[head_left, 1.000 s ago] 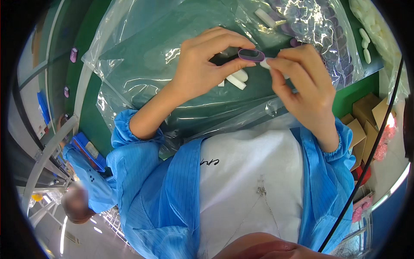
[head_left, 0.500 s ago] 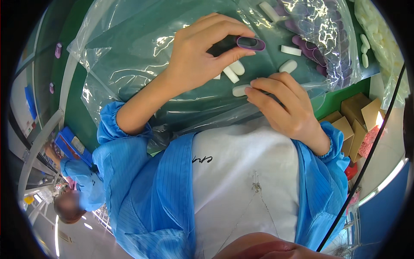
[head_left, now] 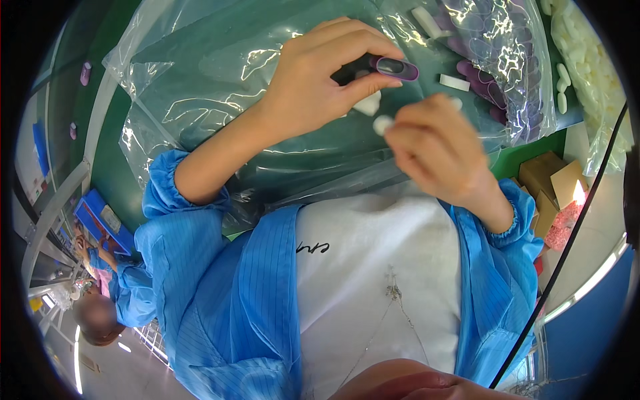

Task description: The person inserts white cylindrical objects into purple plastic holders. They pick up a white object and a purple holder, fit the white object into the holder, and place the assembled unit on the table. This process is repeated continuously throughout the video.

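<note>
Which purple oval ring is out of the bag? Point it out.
The purple ring pinched in the left hand; the other purple rings lie inside the clear bag.

Open light-blue pinstriped lab coat (head_left: pixel 247 300), elastic gathered cuffs (head_left: pixel 167 193); white T-shirt (head_left: pixel 380 280) beneath, small dark chest marking. Hands bare.

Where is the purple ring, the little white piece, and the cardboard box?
purple ring (head_left: pixel 395 67), head view, on its top rim.
white piece (head_left: pixel 383 124), head view, on its rounded end.
cardboard box (head_left: pixel 537 175), head view, on its brown flap.
</note>
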Tool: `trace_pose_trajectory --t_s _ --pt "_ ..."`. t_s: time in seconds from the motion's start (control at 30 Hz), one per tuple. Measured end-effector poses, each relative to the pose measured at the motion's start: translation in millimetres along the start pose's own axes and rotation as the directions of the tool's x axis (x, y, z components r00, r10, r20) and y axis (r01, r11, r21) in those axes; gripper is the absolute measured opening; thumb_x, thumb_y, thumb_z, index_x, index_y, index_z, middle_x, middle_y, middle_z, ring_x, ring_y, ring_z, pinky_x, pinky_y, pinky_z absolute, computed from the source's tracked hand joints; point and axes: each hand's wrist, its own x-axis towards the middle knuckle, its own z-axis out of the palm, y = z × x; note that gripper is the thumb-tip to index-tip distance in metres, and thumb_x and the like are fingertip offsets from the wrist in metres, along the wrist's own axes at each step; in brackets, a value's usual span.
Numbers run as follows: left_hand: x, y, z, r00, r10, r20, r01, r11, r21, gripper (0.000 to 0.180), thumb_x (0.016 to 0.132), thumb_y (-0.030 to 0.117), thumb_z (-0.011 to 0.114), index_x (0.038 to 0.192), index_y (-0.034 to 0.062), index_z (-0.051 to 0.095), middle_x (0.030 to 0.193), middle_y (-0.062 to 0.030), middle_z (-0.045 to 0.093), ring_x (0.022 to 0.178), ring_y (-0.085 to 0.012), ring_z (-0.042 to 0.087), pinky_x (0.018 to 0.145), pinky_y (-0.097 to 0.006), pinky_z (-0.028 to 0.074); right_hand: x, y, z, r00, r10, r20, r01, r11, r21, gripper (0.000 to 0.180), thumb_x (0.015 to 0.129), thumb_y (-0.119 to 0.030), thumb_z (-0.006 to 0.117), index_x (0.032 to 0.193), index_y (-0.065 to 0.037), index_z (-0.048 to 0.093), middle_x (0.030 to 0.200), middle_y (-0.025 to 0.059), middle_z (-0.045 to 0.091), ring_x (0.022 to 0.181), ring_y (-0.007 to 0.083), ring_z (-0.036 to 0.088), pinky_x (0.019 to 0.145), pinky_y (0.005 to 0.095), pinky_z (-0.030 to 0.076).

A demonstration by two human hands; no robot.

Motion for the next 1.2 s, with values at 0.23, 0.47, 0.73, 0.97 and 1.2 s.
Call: trace_pose_trajectory --t_s 0.23,0.47,0.73,0.97,1.2 --pt "0.4 1.1 -1.1 1.0 0.018 0.026 -0.019 1.0 0.002 0.031 0.076 0.001 0.083 0.105 0.0011 0.073 0.102 -0.0104 0.074 0.092 -0.0245 0.07 0.079 -0.032 0.056 26.5 18.2 -8.4 0.987 -0.033 -0.16 0.01 0.99 -0.141 0.032 0.065 0.01 0.076 0.095 0.004 0.071 0.092 0.0134 0.065 0.073 0.0273 0.06 0.061 0.0347 0.05" --pt "-1.8 -1.3 -1.1 1.0 0.017 0.026 -0.017 1.0 -0.001 0.032 0.072 0.0 0.083 0.102 0.001 0.073 0.1 -0.0093 0.074 0.089 -0.0246 0.069 0.078 -0.033 0.055 33.9 22.5 -11.6 0.994 -0.107 -0.033 0.103 0.989 -0.104 0.033 0.064 0.008 0.072 0.096 0.006 0.069 0.093 0.0144 0.065 0.074 0.0279 0.06 0.061 0.0344 0.05" --pt "-1.6 -0.1 3.2 0.999 0.047 -0.012 -0.047 0.999 0.004 0.032 0.071 -0.002 0.081 0.102 0.0018 0.074 0.099 -0.008 0.075 0.087 -0.0238 0.069 0.078 -0.032 0.055 25.4 23.5 0.4 0.975 -0.161 -0.152 0.126 0.968 -0.218 0.033 0.062 0.007 0.072 0.095 0.006 0.071 0.094 0.0148 0.068 0.072 0.0269 0.061 0.061 0.033 0.052" --pt "0.8 -2.3 2.2 0.997 0.078 -0.013 -0.078 0.997 0.015 0.032 0.072 0.0 0.083 0.103 0.002 0.074 0.097 -0.0083 0.074 0.085 -0.0224 0.068 0.074 -0.031 0.054 14.4 15.9 17.8 0.955 0.023 -0.294 -0.075 0.983 -0.165 0.031 0.067 0.006 0.078 0.098 0.006 0.074 0.095 0.0156 0.07 0.074 0.0248 0.064 0.061 0.0308 0.053" --pt "-0.5 -2.1 4.4 0.998 0.058 -0.014 -0.058 0.998 -0.011 0.034 0.071 0.004 0.087 0.102 0.0022 0.075 0.097 -0.0078 0.074 0.083 -0.0204 0.068 0.074 -0.03 0.053 9.1 24.9 -7.1 0.974 -0.055 -0.22 0.013 0.982 -0.19 0.034 0.067 0.004 0.075 0.101 0.005 0.074 0.095 0.0157 0.07 0.077 0.0254 0.066 0.062 0.0317 0.054"
